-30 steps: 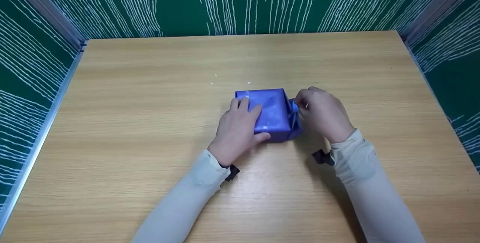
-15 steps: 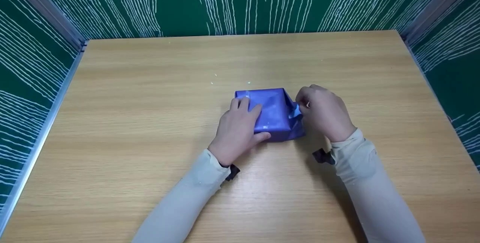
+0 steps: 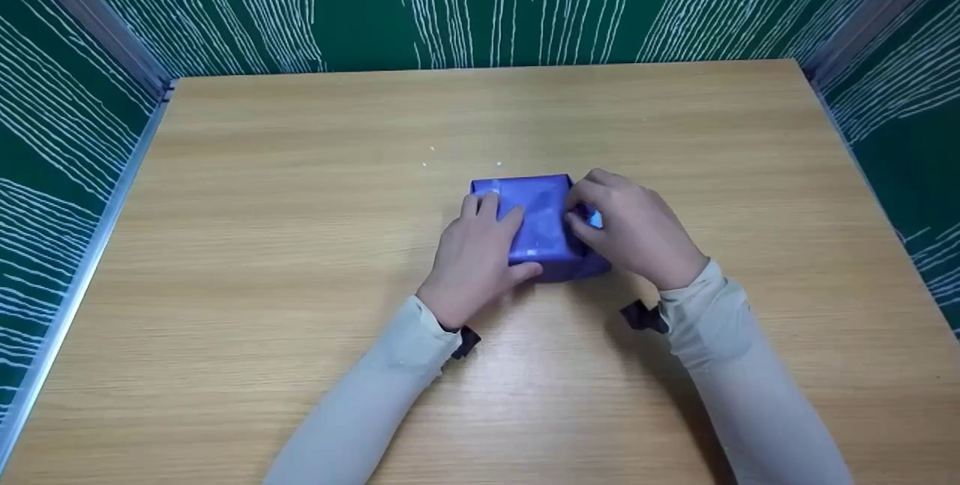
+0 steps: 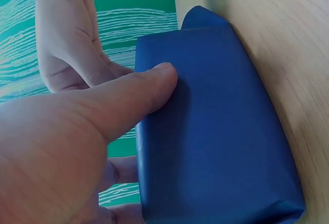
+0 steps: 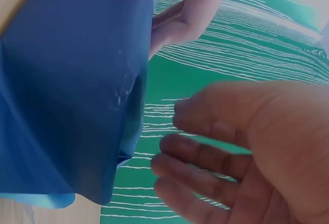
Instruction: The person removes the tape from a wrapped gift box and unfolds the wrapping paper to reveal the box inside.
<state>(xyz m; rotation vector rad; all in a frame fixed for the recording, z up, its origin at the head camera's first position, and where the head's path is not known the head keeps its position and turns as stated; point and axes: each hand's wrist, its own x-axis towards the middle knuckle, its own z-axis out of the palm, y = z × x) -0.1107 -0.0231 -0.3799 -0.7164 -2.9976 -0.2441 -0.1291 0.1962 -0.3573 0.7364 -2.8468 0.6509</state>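
Some shift: right hand (image 3: 634, 230) farther over package (image 3: 544, 234).

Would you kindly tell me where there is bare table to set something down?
Bare tabletop stretches from the left hand to the tabletop's left edge, and from the right hand to the right edge. It's crowded around the blue-wrapped package.

Bench (image 3: 247, 245): top of pale wood-grain finish, grain running side to side, sheen noted toward the near side. Resting directly on it, about mid-width: one blue-wrapped box (image 3: 544, 229), its wrapping projecting loosely at the right end. Beyond the box's far side: small pale specks (image 3: 499, 164), scattered and well apart from the bench's back edge.
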